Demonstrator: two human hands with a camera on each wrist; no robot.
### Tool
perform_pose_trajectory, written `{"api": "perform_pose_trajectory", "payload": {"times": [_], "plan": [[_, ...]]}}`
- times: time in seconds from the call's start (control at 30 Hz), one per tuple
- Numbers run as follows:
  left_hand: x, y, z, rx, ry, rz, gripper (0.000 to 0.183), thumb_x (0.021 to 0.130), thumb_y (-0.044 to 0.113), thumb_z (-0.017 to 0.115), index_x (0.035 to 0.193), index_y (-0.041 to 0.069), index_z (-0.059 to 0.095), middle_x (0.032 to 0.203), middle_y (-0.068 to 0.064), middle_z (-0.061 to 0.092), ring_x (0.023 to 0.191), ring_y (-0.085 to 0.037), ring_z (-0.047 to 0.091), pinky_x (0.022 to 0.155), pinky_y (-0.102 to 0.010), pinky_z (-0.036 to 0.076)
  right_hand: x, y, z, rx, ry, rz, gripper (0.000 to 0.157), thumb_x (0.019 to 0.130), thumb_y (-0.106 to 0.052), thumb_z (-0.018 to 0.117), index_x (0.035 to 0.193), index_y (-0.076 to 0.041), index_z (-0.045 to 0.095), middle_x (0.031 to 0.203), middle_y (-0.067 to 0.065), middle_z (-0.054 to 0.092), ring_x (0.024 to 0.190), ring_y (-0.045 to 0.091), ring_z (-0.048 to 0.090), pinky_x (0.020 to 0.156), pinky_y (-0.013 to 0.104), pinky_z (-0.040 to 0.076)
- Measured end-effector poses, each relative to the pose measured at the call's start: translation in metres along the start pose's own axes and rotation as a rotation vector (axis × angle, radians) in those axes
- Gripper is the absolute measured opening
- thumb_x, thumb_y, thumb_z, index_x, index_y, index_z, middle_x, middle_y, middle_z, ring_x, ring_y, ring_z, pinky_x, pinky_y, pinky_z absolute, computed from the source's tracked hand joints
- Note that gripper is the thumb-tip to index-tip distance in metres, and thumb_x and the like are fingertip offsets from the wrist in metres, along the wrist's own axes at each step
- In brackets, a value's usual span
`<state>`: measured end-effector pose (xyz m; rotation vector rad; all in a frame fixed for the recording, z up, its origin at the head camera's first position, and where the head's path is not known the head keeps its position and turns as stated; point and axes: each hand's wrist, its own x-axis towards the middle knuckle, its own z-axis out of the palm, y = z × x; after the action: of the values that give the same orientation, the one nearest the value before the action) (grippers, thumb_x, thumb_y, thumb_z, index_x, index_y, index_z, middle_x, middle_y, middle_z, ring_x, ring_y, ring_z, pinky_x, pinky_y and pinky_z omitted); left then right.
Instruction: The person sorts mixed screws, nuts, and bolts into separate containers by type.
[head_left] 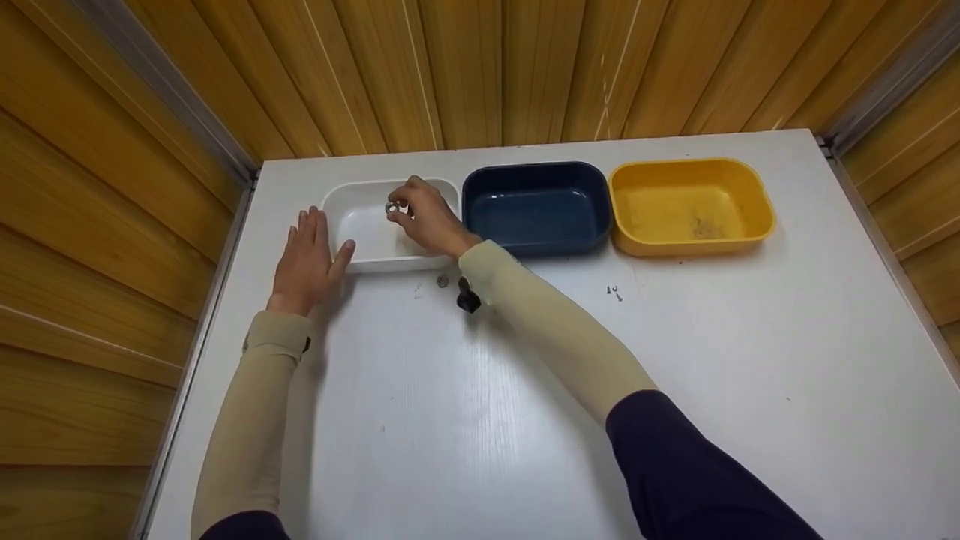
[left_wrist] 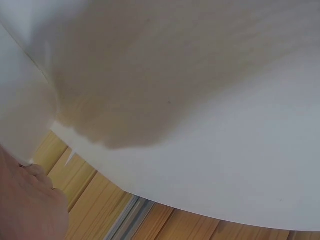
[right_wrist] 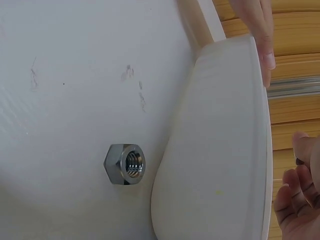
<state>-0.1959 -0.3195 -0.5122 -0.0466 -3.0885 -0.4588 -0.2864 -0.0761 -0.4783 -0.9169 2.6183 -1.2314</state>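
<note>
My right hand [head_left: 431, 217] is above the white tray [head_left: 360, 262], pinching a small metal nut [head_left: 392, 208] between thumb and fingertips. In the right wrist view that hand [right_wrist: 302, 192] is at the right edge, and the held nut is mostly hidden. My left hand [head_left: 306, 259] lies along the tray's left side with fingers straight and the thumb at its front rim. Only part of the left hand [left_wrist: 32, 205] shows in the left wrist view. Another hex nut [right_wrist: 125, 164] lies on the table in front of the white tray.
A dark blue tray [head_left: 536, 249] stands right of the white one, then a yellow tray [head_left: 694, 247] with small bits inside. Several small screws [head_left: 613, 292] lie in front of them. Wood-patterned walls [head_left: 465, 75] border the white table [head_left: 450, 420].
</note>
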Motion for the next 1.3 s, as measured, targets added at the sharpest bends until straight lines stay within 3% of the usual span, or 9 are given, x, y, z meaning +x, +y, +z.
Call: {"api": "perform_pose_trajectory", "payload": {"times": [0.2, 0.43, 0.67, 0.93, 1.2, 1.3], "plan": [[0.000, 0.000, 0.000, 0.014, 0.003, 0.002, 0.093, 0.111, 0.061, 0.031, 0.166, -0.011, 0.011, 0.176, -0.030, 0.010, 0.166, -0.044, 0.006, 0.136, -0.054, 0.006, -0.001, -0.002, -0.002, 0.006, 0.007, -0.012, 0.045, 0.106, -0.022, 0.069, 0.146, -0.002, 0.063, 0.130, 0.013, 0.059, 0.107, 0.019, 0.060, 0.089, 0.024, 0.053], [0.000, 0.000, -0.001, 0.015, -0.012, -0.006, 0.095, 0.110, 0.063, 0.030, 0.167, -0.011, 0.010, 0.177, -0.029, 0.009, 0.166, -0.044, 0.005, 0.136, -0.054, 0.005, -0.004, -0.003, -0.006, 0.012, 0.000, -0.032, 0.041, 0.108, -0.022, 0.067, 0.143, -0.003, 0.065, 0.130, 0.014, 0.060, 0.106, 0.019, 0.060, 0.089, 0.024, 0.053], [0.002, 0.001, -0.003, 0.010, -0.005, -0.001, 0.096, 0.110, 0.064, 0.030, 0.167, -0.010, 0.010, 0.177, -0.029, 0.009, 0.166, -0.044, 0.005, 0.136, -0.053, 0.005, -0.011, -0.001, -0.013, 0.024, 0.047, -0.099, 0.034, 0.105, -0.018, 0.070, 0.134, -0.001, 0.070, 0.123, 0.014, 0.064, 0.104, 0.022, 0.063, 0.089, 0.026, 0.053], [0.001, -0.002, -0.002, 0.018, -0.007, -0.004, 0.096, 0.110, 0.064, 0.030, 0.167, -0.010, 0.009, 0.177, -0.029, 0.009, 0.166, -0.044, 0.005, 0.136, -0.053, 0.005, -0.027, -0.002, -0.019, 0.053, -0.018, -0.148, 0.031, 0.104, -0.015, 0.071, 0.129, 0.003, 0.072, 0.119, 0.017, 0.065, 0.106, 0.025, 0.065, 0.090, 0.027, 0.056], [0.002, -0.001, 0.000, 0.004, 0.008, 0.014, 0.094, 0.111, 0.061, 0.032, 0.166, -0.012, 0.010, 0.176, -0.030, 0.010, 0.166, -0.045, 0.005, 0.136, -0.053, 0.005, -0.050, 0.004, -0.026, 0.049, 0.016, -0.226, 0.028, 0.105, -0.016, 0.071, 0.125, 0.004, 0.073, 0.113, 0.018, 0.066, 0.104, 0.028, 0.067, 0.085, 0.042, 0.059], [0.002, -0.001, 0.001, 0.004, 0.010, 0.019, 0.094, 0.111, 0.061, 0.032, 0.166, -0.012, 0.010, 0.176, -0.031, 0.010, 0.165, -0.046, 0.006, 0.136, -0.054, 0.005, -0.059, 0.005, -0.029, 0.052, 0.022, -0.227, 0.028, 0.105, -0.017, 0.071, 0.124, 0.003, 0.074, 0.111, 0.018, 0.066, 0.103, 0.028, 0.067, 0.081, 0.037, 0.057]]}}
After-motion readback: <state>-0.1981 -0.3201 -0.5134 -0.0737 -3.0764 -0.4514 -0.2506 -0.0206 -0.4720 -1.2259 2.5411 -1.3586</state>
